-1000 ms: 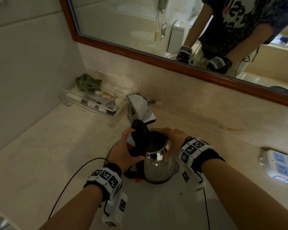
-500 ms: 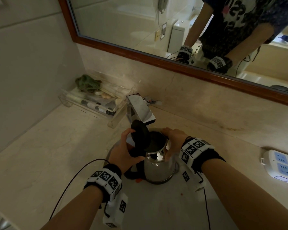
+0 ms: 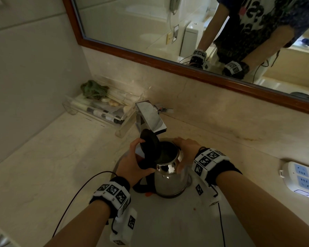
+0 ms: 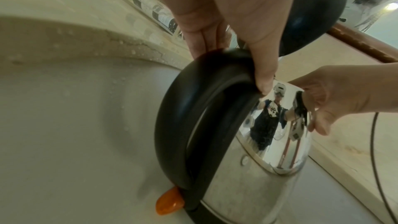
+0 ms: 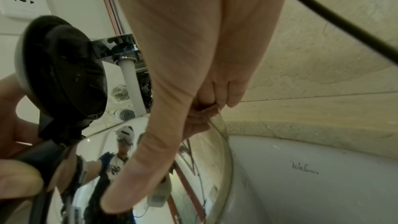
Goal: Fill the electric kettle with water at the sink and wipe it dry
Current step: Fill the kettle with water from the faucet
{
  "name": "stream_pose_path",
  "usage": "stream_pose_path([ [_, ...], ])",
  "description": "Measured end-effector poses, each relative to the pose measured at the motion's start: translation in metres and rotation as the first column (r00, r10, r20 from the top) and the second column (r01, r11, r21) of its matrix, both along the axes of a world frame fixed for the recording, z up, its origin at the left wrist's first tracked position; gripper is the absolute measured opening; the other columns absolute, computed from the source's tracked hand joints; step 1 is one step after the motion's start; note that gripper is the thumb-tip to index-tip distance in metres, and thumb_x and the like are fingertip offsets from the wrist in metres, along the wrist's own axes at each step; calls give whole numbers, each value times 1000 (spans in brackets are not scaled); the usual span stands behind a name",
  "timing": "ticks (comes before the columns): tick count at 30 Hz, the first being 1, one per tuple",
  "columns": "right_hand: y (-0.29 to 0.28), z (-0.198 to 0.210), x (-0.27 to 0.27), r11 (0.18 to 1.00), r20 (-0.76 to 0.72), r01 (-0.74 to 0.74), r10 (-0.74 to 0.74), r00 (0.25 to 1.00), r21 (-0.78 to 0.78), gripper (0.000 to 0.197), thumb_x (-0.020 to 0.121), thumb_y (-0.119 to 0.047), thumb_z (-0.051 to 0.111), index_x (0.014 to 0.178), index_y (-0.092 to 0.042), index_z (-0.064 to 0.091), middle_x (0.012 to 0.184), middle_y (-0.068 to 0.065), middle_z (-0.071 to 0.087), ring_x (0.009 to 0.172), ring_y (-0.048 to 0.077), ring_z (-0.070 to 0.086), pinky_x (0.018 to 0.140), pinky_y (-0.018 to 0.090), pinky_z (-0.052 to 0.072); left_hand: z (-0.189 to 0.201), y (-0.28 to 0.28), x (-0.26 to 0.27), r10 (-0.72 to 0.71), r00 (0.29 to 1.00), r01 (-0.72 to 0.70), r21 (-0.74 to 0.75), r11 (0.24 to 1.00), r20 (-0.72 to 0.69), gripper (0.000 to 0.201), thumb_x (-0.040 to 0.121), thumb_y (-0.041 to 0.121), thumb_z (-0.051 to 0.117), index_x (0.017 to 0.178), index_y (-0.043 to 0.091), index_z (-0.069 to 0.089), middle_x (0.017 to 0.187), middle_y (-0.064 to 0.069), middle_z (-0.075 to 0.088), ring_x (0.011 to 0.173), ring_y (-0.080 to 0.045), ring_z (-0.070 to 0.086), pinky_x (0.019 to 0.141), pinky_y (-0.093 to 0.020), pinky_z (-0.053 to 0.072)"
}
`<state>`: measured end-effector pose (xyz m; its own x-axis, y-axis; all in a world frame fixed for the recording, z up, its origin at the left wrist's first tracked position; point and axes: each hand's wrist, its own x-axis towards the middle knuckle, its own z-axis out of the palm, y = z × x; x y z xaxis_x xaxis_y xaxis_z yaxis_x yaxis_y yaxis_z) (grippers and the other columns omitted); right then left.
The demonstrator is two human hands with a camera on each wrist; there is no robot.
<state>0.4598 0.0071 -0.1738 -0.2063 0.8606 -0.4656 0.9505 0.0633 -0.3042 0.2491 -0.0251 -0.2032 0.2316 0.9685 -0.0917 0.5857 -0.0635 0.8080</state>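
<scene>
The steel kettle [image 3: 170,177] is standing in the sink [image 3: 168,220] under the faucet [image 3: 150,118], lid [image 3: 149,145] tilted open; water [image 5: 133,88] is streaming in; the left hand [image 3: 132,166] is curling round the handle [image 4: 193,108]; the right hand [image 3: 185,148] is clasping the kettle's far side, thumb pressing the wall.

Water level inside kettle [image 3: 169,177] can't be read, interior dark in head view. Kettle base cut off by bottom edge in left wrist view. Right hand [image 3: 185,148] fingers hidden behind kettle's far side; left hand [image 3: 132,164] palm hidden behind handle [image 4: 193,108]. Faucet [image 3: 150,118] lever mostly hidden behind spout. Items in clear tray [image 3: 103,107] too small to identify; labels unreadable. Power strip [image 3: 303,179] cut off at right edge. Sink [image 5: 323,176] logo script blurred, illegible.
</scene>
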Motion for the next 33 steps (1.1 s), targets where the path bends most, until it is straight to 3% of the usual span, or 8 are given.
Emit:
stream_pose_path([
  [6,2,2,-1,1000,12,-11,12,1000,-19,101,51,-34,88,138,-23,39,132,4,51,121,29,50,104,43,43,6,-1,2,4,1000,-4,-27,1000,12,97,66,14,80,136,22,14,109,-3,57,95,-14,54,78,-20,39],
  [12,0,1,0,1000,1,13,-13,1000,-1,100,48,-35,88,135,-26,40,128,1,53,118,26,52,100,41,46,-1,0,1,14,1000,-14,-32,999,11,95,65,16,80,132,29,14,103,2,57,89,-13,56,60,-5,36],
  [16,0,3,-1,1000,3,15,-15,1000,-14,102,47,-35,89,136,-26,39,129,1,52,118,27,51,101,42,45,-1,0,0,12,1000,-12,-37,999,10,95,65,16,80,133,28,15,103,2,55,88,-11,52,65,-8,36],
  [19,0,4,-3,1000,12,9,-9,1000,-16,104,46,-35,89,137,-27,39,129,2,52,118,28,52,101,43,45,-1,0,0,7,1000,-7,-31,999,2,95,65,16,80,133,28,15,100,2,55,87,-11,52,59,-5,35],
  [23,-1,5,-3,1000,27,3,-3,1000,-11,102,47,-35,88,137,-26,39,128,2,52,117,27,52,100,41,46,0,0,1,12,1000,-12,-39,999,2,95,65,16,80,133,27,15,105,1,56,89,-11,52,69,-13,39],
  [26,-2,6,-3,1000,16,7,-6,1000,-14,102,48,-34,88,137,-26,39,128,2,51,117,27,51,99,40,45,-2,1,1,7,1000,-7,-33,999,-10,95,66,17,80,133,27,13,110,-4,60,91,-14,57,65,-8,38],
  [30,-3,8,-2,1000,12,-1,1,1000,-17,101,50,-33,88,138,-26,38,130,3,51,119,27,50,101,40,44,0,-2,5,29,999,-30,-29,999,-37,96,66,18,79,135,27,12,115,-7,60,102,-26,61,76,-23,45],
  [33,-4,9,-2,1000,19,-13,13,1000,-13,101,52,-32,88,139,-25,37,131,3,50,121,27,49,101,39,42,-4,-1,5,20,999,-21,-17,1000,-50,98,65,20,80,133,29,10,123,-7,56,107,-23,59,80,-21,42],
])
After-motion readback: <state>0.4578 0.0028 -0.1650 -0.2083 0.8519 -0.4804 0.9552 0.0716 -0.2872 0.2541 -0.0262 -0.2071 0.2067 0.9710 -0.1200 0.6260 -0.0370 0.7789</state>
